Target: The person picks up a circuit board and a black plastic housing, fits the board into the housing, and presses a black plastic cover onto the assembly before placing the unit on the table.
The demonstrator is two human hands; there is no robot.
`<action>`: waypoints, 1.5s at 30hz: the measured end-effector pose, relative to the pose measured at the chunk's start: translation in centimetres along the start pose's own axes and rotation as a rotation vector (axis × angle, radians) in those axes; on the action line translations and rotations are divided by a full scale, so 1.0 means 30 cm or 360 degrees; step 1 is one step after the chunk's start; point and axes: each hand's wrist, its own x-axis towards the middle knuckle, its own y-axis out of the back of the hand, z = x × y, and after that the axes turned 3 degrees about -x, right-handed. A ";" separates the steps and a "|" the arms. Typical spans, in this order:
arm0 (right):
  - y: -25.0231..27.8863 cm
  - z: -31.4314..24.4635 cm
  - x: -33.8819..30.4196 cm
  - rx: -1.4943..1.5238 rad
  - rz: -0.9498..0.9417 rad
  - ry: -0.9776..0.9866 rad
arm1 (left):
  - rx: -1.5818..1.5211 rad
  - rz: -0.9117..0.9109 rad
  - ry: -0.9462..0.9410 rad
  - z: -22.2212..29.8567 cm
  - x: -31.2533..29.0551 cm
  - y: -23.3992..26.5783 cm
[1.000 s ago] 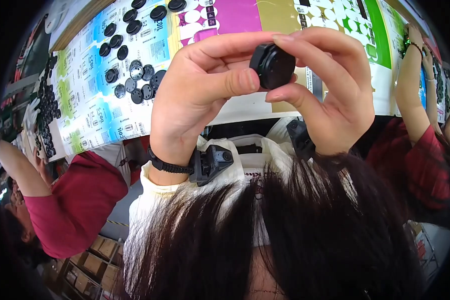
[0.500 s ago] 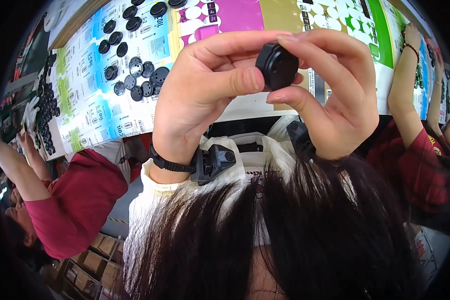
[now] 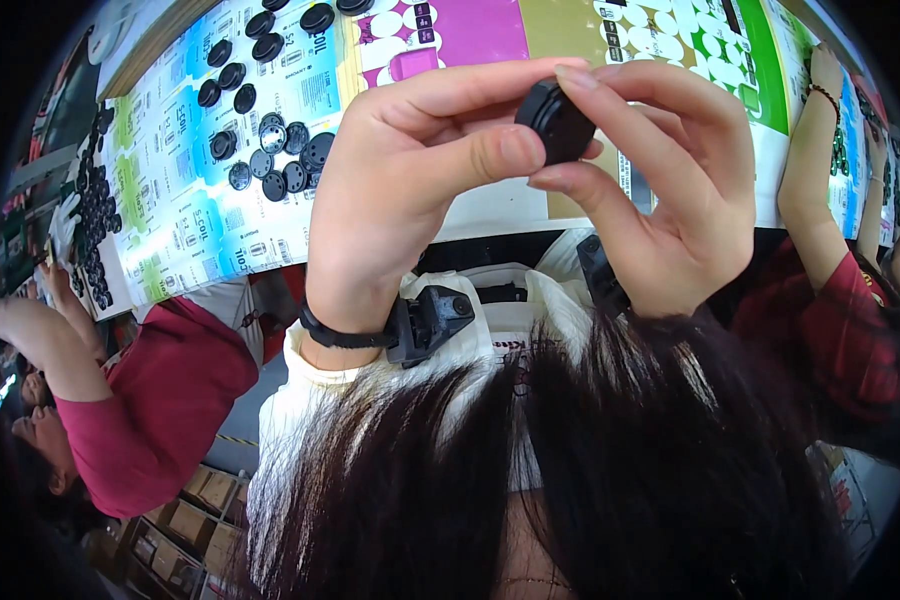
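Observation:
Between my two hands, over the table's near edge, is a round black plastic cap (image 3: 564,125) with a stepped rim, tilted so that one flat face shows. My left hand (image 3: 395,165) pinches its left edge with the thumb in front and the index finger over the top. From the other side my right hand (image 3: 680,190) closes on it, fingertips at the top edge and thumb at the lower edge. The cap's far side is hidden. On the table to the left of my left hand lie several loose black caps (image 3: 274,186), some showing small holes.
Printed sheets in blue and white (image 3: 195,215), magenta (image 3: 480,35) and green cover the table. Dark caps (image 3: 90,215) are heaped at its left end. A co-worker in a red shirt (image 3: 175,400) is close on my left, and another person's arm (image 3: 810,165) on my right.
My left thumb has slid slightly right across the cap's edge, and the cap has turned a little. Both hands keep their grip. The left co-worker's arm has shifted.

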 end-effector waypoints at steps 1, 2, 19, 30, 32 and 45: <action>-0.005 0.014 -0.007 0.0002 0.0002 0.0002 | 0.0003 0.0000 -0.0001 0.001 -0.003 -0.012; -0.019 0.040 -0.011 -0.0035 0.0053 0.0032 | 0.0142 0.0118 -0.0047 0.003 -0.012 -0.037; -0.121 0.034 -0.032 0.1059 0.0081 -0.0587 | 0.1025 0.0574 -0.0744 -0.022 -0.007 -0.100; -0.159 0.087 0.001 0.1193 -0.0206 -0.0967 | 0.0551 0.0578 -0.0191 0.031 0.016 0.069; -0.145 0.108 0.001 0.0862 -0.0336 -0.0861 | 0.0592 0.0557 0.0127 0.079 -0.002 0.176; -0.237 0.205 0.277 -0.0174 -0.1207 -0.0563 | 0.2592 0.1051 -0.0001 0.194 -0.129 0.920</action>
